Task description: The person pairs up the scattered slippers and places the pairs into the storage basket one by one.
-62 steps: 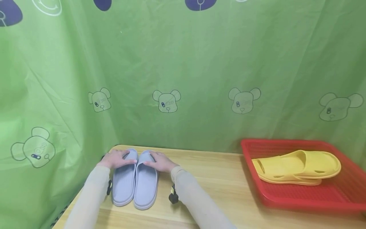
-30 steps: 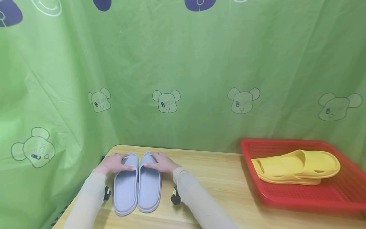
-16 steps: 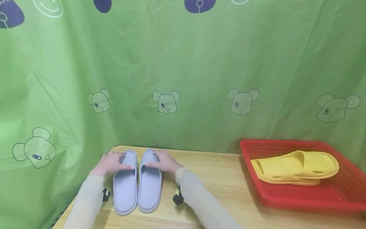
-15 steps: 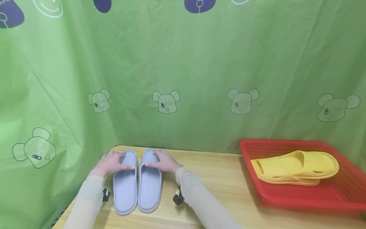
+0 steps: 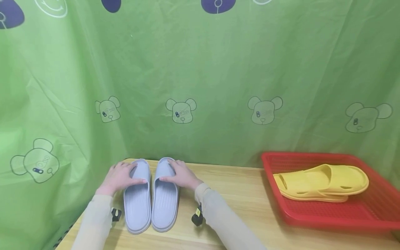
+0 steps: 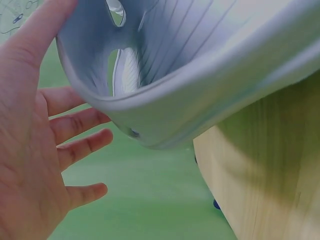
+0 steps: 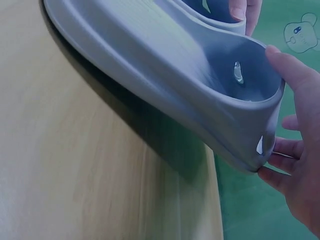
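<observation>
Two light grey-blue slippers lie side by side at the table's left, toes away from me. My left hand (image 5: 120,177) holds the left slipper (image 5: 137,210) at its upper, thumb over the opening's edge and fingers along the outer side. In the left wrist view its fingers (image 6: 82,147) are spread beside the slipper's side. My right hand (image 5: 182,175) pinches the right slipper (image 5: 164,208) by its upper. In the right wrist view the thumb (image 7: 292,67) lies on the rim and fingertips touch the toe's side, with a shadowed gap beneath the slipper.
A red plastic basket (image 5: 325,222) stands on the wooden table (image 5: 237,201) at the right, with a pair of yellow slippers (image 5: 343,178) stacked inside. A green curtain (image 5: 218,69) with bear prints hangs behind and at the left.
The slippers have first slid slightly toward me and right; since then their toes have risen in view while the heels stay nearly put. The gap between the toes has widened. Both hands kept contact.
</observation>
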Action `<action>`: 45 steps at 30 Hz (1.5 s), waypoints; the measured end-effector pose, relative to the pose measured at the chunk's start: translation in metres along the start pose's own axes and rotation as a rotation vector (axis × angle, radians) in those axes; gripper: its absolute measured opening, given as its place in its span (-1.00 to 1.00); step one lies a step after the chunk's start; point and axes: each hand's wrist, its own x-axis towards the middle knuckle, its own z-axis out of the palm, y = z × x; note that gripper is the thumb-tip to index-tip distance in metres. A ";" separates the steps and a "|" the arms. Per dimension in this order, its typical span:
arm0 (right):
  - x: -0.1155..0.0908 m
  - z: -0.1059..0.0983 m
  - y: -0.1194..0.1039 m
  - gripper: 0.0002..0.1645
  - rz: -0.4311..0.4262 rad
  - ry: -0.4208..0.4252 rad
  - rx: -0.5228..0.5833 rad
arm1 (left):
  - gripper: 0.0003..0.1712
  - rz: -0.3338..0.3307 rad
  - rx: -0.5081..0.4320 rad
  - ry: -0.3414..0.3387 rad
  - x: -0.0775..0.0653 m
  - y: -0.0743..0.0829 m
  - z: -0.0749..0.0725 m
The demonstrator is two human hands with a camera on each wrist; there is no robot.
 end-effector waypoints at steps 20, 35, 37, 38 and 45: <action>-0.016 -0.024 -0.024 0.18 -0.074 0.126 -0.127 | 0.22 0.014 0.011 0.165 -0.011 0.018 -0.015; -0.032 -0.043 -0.030 0.20 -0.063 0.184 -0.099 | 0.28 -0.055 -0.082 0.196 -0.013 0.028 -0.016; -0.035 -0.045 -0.029 0.20 -0.069 0.200 -0.083 | 0.28 -0.066 -0.097 0.197 -0.014 0.029 -0.017; -0.036 -0.046 -0.029 0.20 -0.070 0.206 -0.075 | 0.28 -0.071 -0.106 0.199 -0.014 0.029 -0.017; -0.044 -0.053 -0.025 0.21 -0.032 0.227 -0.051 | 0.25 -0.119 -0.182 0.225 -0.017 0.031 -0.018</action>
